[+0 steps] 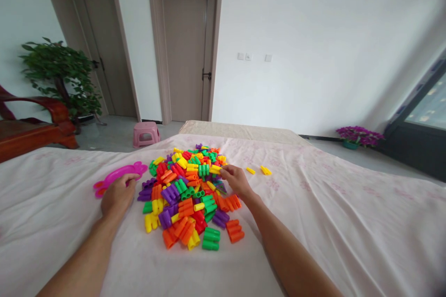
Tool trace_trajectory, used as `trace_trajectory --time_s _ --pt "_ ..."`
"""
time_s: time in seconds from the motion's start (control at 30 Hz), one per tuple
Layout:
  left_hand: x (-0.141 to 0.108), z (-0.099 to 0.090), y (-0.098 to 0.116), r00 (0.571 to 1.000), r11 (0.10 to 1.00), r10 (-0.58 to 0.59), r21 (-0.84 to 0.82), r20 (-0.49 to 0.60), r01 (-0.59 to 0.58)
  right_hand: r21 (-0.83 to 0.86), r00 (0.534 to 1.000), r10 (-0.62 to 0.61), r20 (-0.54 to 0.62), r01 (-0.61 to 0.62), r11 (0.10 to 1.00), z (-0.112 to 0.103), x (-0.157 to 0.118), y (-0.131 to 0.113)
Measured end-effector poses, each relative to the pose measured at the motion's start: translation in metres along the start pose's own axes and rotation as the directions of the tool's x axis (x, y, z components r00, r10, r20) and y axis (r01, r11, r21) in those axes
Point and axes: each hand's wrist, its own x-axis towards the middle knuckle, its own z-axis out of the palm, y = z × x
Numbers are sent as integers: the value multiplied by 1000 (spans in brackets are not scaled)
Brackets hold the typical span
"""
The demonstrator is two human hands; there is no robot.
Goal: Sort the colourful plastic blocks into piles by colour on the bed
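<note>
A heap of plastic building blocks [186,206] in red, orange, yellow, green and purple lies on the cloth, each block made of joined tubes. At the heap's right side, my right hand [237,180] pinches a yellow block [215,170] between thumb and fingertips. My left hand [119,194] is at the near edge of a pink animal-shaped tray [120,174], left of the heap. Its fingers are bent against the tray's rim, and some are hidden behind the hand. Two yellow pieces [265,170] lie apart, to the right of my right hand.
A pale flowered cloth [313,222] covers the table, with folds on the right. Beyond the table stand a pink stool [146,134], a wooden chair [38,120], a green plant [61,74] and purple flowers [359,135]. Two doors [184,55] are in the back wall.
</note>
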Motion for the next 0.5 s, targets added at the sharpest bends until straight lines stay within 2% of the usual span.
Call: trace_trajectory --time_s 0.1,0.23,0.3,0.37,0.5 --pt "2 3 -3 1000 1000 1 -3 -14 -1 -78 977 54 -206 -71 994 -25 5 13" --pt "4 5 -6 1000 1000 -14 10 -10 14 -336 879 117 -462 -296 894 -67 1 33" --pt "5 5 -6 1000 1000 -15 14 7 15 -389 831 178 -527 -422 819 -84 -5 42" --pt "5 5 -6 1000 1000 -17 16 21 17 -413 795 208 -570 -497 763 -96 -11 51" --pt "6 4 -6 999 999 -31 34 40 29 -459 773 134 -620 -496 737 -98 -16 58"
